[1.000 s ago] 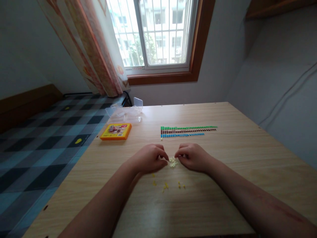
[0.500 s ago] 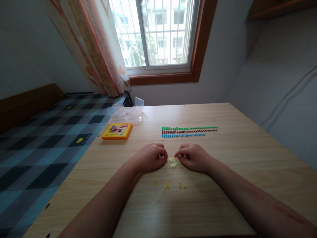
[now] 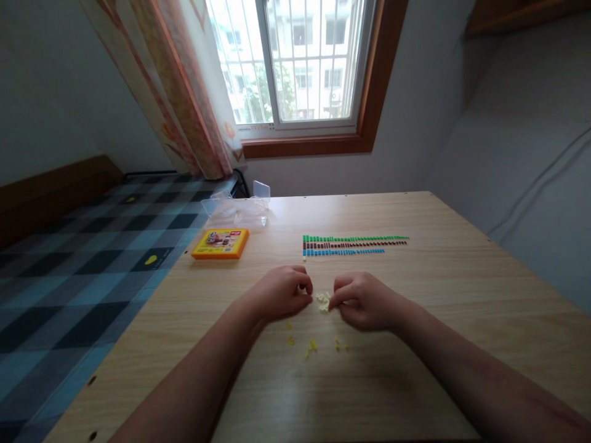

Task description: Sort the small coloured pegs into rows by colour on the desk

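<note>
A small heap of cream-coloured toy bricks [image 3: 322, 299] lies on the wooden table between my hands. My right hand [image 3: 364, 301] is at the heap's right edge, its fingertips pinched together; whatever is between them is too small to tell. Just left of the heap rests my left hand [image 3: 282, 293], fingers curled in with thumb and forefinger close; I cannot make out anything in them. Beyond the hands run a green row [image 3: 351, 238], a dark brown row [image 3: 351, 245] and a blue row [image 3: 341, 252] of tiny bricks. One cream brick [image 3: 304, 259] sits below the blue row's left end.
Several loose yellow bricks [image 3: 313, 346] are scattered nearer to me. At the table's left lies a yellow-orange box [image 3: 220, 243] with a printed cover. Behind it stand clear plastic trays [image 3: 240, 212]. A bed with a checked cover [image 3: 115, 264] borders the table's left side.
My right hand has lowered slightly toward me, its fingertips now at the heap's right edge and closer together. My left hand stays in place. The view has shifted slightly.
</note>
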Action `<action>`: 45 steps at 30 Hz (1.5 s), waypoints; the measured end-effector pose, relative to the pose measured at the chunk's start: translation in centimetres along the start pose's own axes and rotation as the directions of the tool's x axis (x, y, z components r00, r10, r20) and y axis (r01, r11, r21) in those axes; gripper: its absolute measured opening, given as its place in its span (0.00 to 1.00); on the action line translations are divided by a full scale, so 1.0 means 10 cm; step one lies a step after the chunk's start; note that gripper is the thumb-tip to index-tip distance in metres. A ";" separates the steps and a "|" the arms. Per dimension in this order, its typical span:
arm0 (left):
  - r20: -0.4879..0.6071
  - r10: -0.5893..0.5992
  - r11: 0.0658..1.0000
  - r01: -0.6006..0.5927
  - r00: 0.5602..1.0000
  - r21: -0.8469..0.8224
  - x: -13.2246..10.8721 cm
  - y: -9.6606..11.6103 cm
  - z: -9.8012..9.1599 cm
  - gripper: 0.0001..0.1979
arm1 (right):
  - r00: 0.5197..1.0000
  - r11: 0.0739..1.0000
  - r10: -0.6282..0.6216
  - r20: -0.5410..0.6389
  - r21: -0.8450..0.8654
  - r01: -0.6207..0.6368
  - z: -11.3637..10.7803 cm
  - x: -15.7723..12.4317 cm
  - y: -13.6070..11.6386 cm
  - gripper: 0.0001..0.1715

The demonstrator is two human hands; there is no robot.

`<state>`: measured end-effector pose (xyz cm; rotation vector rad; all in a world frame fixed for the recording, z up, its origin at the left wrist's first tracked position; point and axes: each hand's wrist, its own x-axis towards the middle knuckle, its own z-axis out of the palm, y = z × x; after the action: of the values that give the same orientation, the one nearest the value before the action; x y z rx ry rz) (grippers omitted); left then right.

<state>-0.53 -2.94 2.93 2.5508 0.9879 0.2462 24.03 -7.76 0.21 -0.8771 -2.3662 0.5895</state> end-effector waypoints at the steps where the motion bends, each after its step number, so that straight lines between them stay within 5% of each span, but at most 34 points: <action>1: 0.001 0.004 1.000 -0.004 1.000 -0.013 0.00 0.00 0.01 0.07 | 1.000 1.000 0.001 0.008 -0.005 -0.001 0.00 0.00 0.00 0.20; 10: -0.036 0.024 0.988 -0.029 0.999 -0.154 0.00 -0.11 0.02 0.06 | 0.999 1.000 0.001 0.049 0.008 -0.001 0.00 0.00 0.01 0.20; 38: -0.052 -0.022 0.990 0.015 0.998 -0.138 0.01 -0.15 -0.03 0.08 | 0.993 1.000 -0.004 0.121 0.008 0.003 -0.02 -0.02 0.02 0.06; 45: -0.051 -0.023 0.989 0.016 0.998 -0.146 0.01 -0.16 -0.03 0.08 | 0.993 1.000 0.003 0.121 0.027 -0.006 -0.01 -0.03 0.03 0.09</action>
<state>-1.56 -1.71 2.55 2.4125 0.9764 0.3680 24.43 -7.70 0.03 -0.8573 -2.4588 0.6928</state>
